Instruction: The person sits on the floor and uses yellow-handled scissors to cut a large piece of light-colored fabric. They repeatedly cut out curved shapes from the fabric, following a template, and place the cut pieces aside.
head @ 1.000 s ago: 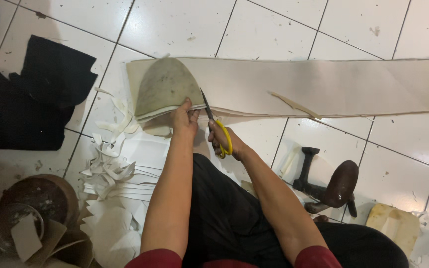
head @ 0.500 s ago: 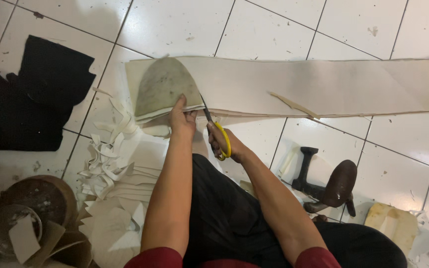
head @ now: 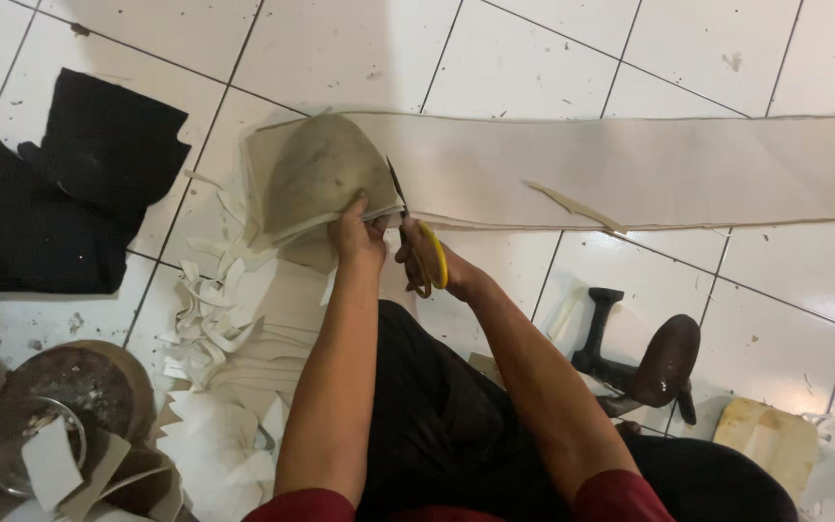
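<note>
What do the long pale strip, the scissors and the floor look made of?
Strip: looks like thin board or stiff felt, matte beige, lying flat with clean cut edges; can't tell which. Scissors: dark metal blades, glossy yellow handles, likely plastic. Floor: glazed white tile, shiny with grout lines.

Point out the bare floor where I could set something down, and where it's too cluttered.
Bare tiles lie above the long strip, and more below it, right of the dark metal stand. Crowded: offcuts pile left of the left hand, black cloth covers the far left, tins fill the lower-left corner.
</note>
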